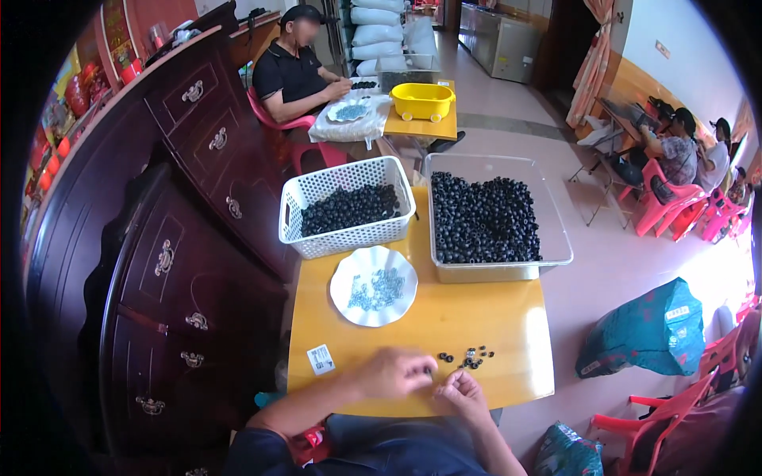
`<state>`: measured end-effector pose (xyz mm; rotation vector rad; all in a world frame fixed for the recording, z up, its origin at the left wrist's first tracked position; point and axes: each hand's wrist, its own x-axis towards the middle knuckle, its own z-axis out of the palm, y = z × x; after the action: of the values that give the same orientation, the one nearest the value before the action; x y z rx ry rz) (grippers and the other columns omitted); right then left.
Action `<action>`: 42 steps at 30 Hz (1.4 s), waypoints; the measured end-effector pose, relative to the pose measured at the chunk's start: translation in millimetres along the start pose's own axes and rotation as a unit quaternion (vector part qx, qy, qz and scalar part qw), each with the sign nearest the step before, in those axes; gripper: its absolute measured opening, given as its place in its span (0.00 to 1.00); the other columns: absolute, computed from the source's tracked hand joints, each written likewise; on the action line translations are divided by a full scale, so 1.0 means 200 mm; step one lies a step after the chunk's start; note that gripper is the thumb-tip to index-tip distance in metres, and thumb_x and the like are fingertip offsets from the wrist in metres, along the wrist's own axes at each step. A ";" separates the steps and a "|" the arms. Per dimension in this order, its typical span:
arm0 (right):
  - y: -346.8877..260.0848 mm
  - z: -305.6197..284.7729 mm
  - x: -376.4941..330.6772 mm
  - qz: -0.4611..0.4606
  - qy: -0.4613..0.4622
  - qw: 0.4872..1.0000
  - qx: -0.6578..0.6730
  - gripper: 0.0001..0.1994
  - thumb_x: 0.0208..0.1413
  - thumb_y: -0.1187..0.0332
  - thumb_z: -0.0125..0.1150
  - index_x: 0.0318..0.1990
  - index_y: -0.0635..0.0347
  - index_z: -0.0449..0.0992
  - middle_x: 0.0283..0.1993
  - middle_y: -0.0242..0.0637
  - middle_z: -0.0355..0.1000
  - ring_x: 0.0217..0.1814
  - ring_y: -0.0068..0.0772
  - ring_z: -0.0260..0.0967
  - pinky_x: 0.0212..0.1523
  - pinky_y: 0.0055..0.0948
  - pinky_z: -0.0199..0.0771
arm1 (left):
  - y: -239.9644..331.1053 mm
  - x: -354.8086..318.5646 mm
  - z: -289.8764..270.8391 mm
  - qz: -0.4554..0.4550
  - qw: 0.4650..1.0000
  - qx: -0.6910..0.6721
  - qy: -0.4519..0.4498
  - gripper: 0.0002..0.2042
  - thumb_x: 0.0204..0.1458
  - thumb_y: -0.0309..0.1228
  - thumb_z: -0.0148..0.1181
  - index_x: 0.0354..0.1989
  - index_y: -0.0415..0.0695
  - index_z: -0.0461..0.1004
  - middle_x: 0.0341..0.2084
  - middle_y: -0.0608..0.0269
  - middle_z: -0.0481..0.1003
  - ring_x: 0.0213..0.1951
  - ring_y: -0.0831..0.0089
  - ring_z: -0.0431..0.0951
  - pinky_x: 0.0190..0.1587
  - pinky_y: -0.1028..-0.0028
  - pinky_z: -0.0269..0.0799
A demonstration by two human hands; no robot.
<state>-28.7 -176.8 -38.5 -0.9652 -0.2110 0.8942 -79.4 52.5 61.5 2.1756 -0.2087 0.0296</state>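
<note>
Over the near part of the yellow table [508, 317], my left hand [394, 373] is blurred by motion, its fingers curled. At its fingertips shows a small dark piece, apparently a black ring [429, 370]. Close beside it on the right, my right hand [463, 391] pinches thumb and fingers together; what lies between them is hidden. Just beyond the right hand, several loose black rings [470, 358] are scattered on the tabletop. A white scalloped plate [344, 271] farther off bears many small, clear bluish pieces [378, 290].
Behind the plate stand a white perforated basket [349, 239] and a clear plastic bin [492, 274], both holding many black rings. A white printed card [321, 359] lies at the left. Dark drawers [190, 262] flank the table; a teal sack [647, 333] stands right. Other people sit farther away.
</note>
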 end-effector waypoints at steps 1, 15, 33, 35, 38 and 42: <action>0.01 0.00 0.01 -0.005 0.005 1.000 0.009 0.06 0.63 0.73 0.63 0.41 0.56 0.70 0.39 0.29 0.75 0.42 0.20 0.73 0.48 0.23 0.73 | 0.00 0.00 -0.09 -0.001 0.999 0.024 0.043 0.08 0.53 0.29 0.65 0.40 0.44 0.77 0.28 0.60 0.77 0.28 0.66 0.79 0.33 0.68 0.74; 0.02 0.14 0.01 -0.082 0.098 0.980 -0.156 0.08 0.63 0.71 0.64 0.37 0.59 0.69 0.31 0.32 0.76 0.31 0.19 0.72 0.34 0.20 0.73 | -0.36 0.28 -1.12 0.099 0.867 0.277 0.402 0.14 0.49 0.19 0.66 0.46 0.39 0.77 0.26 0.58 0.75 0.25 0.69 0.75 0.30 0.73 0.71; 0.01 0.14 -0.19 -0.008 -0.035 0.985 -0.169 0.06 0.62 0.74 0.64 0.37 0.60 0.72 0.34 0.25 0.72 0.34 0.12 0.67 0.37 0.17 0.68 | -0.27 -0.33 -0.24 -0.044 0.964 -0.005 0.261 0.03 0.52 0.22 0.63 0.31 0.36 0.78 0.22 0.59 0.76 0.21 0.76 0.73 0.26 0.73 0.67; 0.03 0.08 -0.23 -0.055 -0.073 0.942 -0.323 0.05 0.62 0.74 0.65 0.38 0.61 0.73 0.34 0.25 0.73 0.36 0.13 0.67 0.39 0.18 0.69 | -0.24 -0.34 -0.17 -0.044 0.975 0.049 0.212 0.02 0.52 0.21 0.63 0.30 0.36 0.77 0.21 0.62 0.74 0.20 0.81 0.69 0.25 0.76 0.64; 0.06 0.02 -0.27 -0.057 -0.071 0.938 -0.333 0.05 0.62 0.73 0.65 0.39 0.62 0.73 0.34 0.24 0.72 0.37 0.13 0.68 0.40 0.18 0.70 | -0.27 -0.31 -0.02 -0.021 0.981 0.102 0.165 0.05 0.50 0.24 0.65 0.33 0.37 0.78 0.25 0.57 0.76 0.24 0.68 0.75 0.29 0.70 0.70; 0.09 -0.04 -0.28 -0.088 -0.065 0.930 -0.352 0.05 0.61 0.74 0.64 0.40 0.62 0.73 0.34 0.25 0.73 0.37 0.14 0.68 0.41 0.19 0.70 | -0.25 -0.16 0.14 0.014 0.978 0.167 0.122 0.13 0.49 0.29 0.66 0.43 0.39 0.78 0.30 0.54 0.78 0.33 0.56 0.79 0.38 0.63 0.74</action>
<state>-70.2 -219.2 -44.6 -1.5227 -0.7577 0.7206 -105.0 62.4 1.0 2.4767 -0.0992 0.3695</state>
